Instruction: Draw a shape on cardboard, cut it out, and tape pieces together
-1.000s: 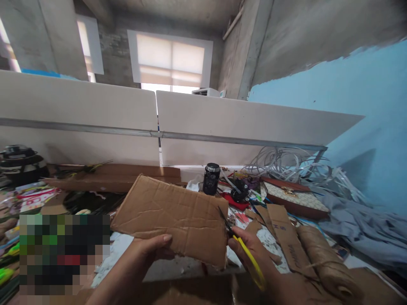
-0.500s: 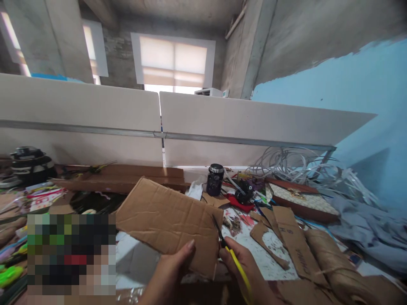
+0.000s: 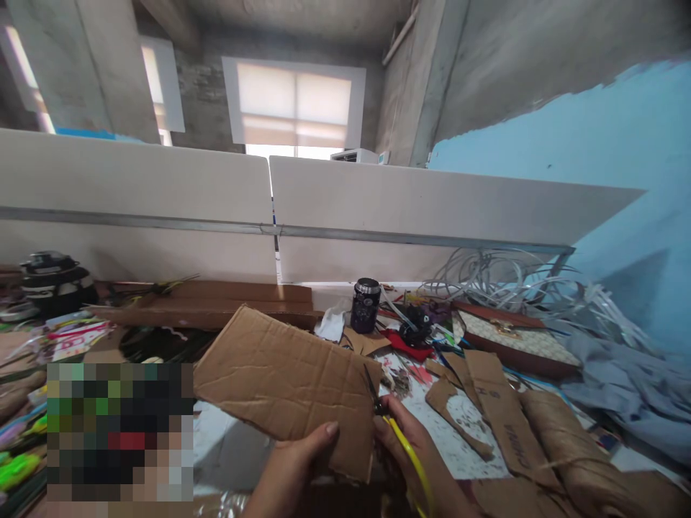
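Note:
My left hand [image 3: 302, 457] grips a flat piece of brown cardboard [image 3: 286, 367] by its lower edge, thumb on top and the other fingers hidden beneath. The piece is tilted above the table, its surface creased. In my right hand [image 3: 404, 439] is a pair of scissors [image 3: 402, 446] with yellow handles and dark blades. One blade lies over the cardboard's right edge; the other is hidden, so I cannot tell how far the blades are apart. Under the cardboard, part of a white sheet [image 3: 232, 439] shows.
Behind stand a dark jar [image 3: 366, 306] and a long cardboard strip [image 3: 232, 298]. To the right are cardboard offcuts [image 3: 458, 421], a twine spool [image 3: 572, 446], a brown-trimmed bag [image 3: 512, 334] and coiled clear tubing [image 3: 486, 277]. A white partition [image 3: 432, 205] borders the table's far side. A blurred patch covers the lower left.
The cardboard and both hands have shifted slightly right and down in the view. The scissors remain at the cardboard's right edge, with their handles slightly moved. Both grips hold.

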Motion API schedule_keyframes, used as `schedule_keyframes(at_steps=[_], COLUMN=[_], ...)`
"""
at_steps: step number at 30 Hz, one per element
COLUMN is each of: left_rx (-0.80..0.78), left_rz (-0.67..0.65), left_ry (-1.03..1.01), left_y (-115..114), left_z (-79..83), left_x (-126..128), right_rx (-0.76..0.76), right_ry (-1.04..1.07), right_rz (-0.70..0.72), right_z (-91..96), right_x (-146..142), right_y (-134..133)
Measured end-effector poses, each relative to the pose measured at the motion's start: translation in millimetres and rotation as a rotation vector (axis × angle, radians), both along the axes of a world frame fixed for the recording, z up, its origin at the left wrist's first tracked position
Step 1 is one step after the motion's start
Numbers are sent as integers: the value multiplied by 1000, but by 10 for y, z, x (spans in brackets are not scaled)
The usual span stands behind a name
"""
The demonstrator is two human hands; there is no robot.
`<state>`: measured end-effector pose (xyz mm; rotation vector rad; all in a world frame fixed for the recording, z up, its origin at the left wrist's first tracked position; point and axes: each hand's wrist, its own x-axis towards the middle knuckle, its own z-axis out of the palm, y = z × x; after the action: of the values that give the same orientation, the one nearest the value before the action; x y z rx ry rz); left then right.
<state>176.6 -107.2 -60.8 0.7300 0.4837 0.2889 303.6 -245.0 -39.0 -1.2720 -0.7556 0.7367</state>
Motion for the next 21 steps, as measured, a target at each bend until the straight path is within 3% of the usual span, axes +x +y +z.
schedule_keyframes(at_steps=[4,8,15,21], left_rx=[36,27,-61,-73], left_rz=[40,79,38,38], left_ry=[25,-7,25,-25], left_y=[-35,-102,-95,-100], left_z=[169,329,227,256], left_x=[-71,-122,-75,-91], right_rx=[-6,-109,-82,-132], right_ry=[-24,-118,-95,-238], right_rz=[24,9,87,36], right_z=[95,200,148,112], right_x=[-5,0,13,80], right_y=[-22,-33,3,-78])
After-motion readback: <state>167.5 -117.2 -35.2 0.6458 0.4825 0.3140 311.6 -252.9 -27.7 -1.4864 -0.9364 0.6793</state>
